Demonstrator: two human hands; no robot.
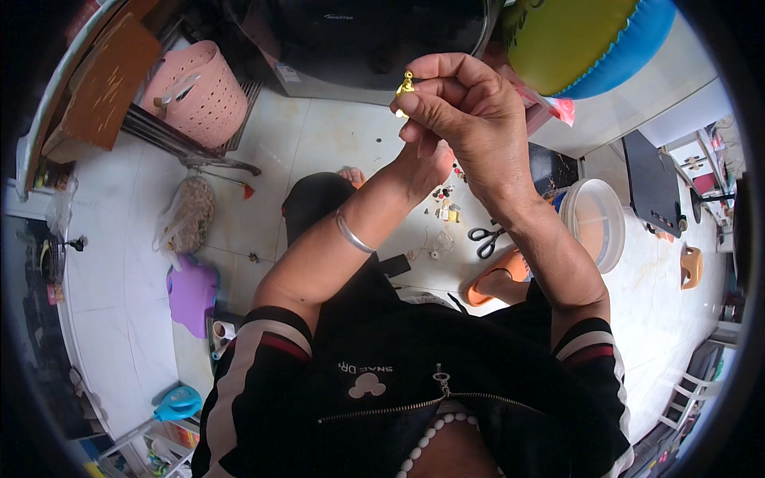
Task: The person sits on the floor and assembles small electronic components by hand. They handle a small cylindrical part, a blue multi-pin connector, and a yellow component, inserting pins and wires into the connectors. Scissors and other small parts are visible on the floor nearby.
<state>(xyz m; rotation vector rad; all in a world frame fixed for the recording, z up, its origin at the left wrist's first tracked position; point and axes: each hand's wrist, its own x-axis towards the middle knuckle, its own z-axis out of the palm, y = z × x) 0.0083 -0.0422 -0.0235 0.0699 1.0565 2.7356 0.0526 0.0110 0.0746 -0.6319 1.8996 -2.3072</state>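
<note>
My right hand (478, 107) is raised in front of me, thumb and fingers pinching a small shiny gold charm (406, 82) with a loop at its top. The fingers cover part of the charm. Just below and partly behind it is my left hand (433, 166), at the end of the arm with a silver bangle (353, 232). Its fingers are mostly hidden by the right hand, and I cannot tell whether they touch the charm. On the tiled floor beneath lie several small black and red pieces (443, 193) and a small yellow-and-white trinket (449, 213).
Black-handled scissors (484, 241) lie beside an orange slipper (504, 275) on my foot. At right stands a clear plastic tub (610, 227). A pink basket (209, 95) sits on a low rack at left, near a filled plastic bag (190, 215) and a purple stool (192, 295).
</note>
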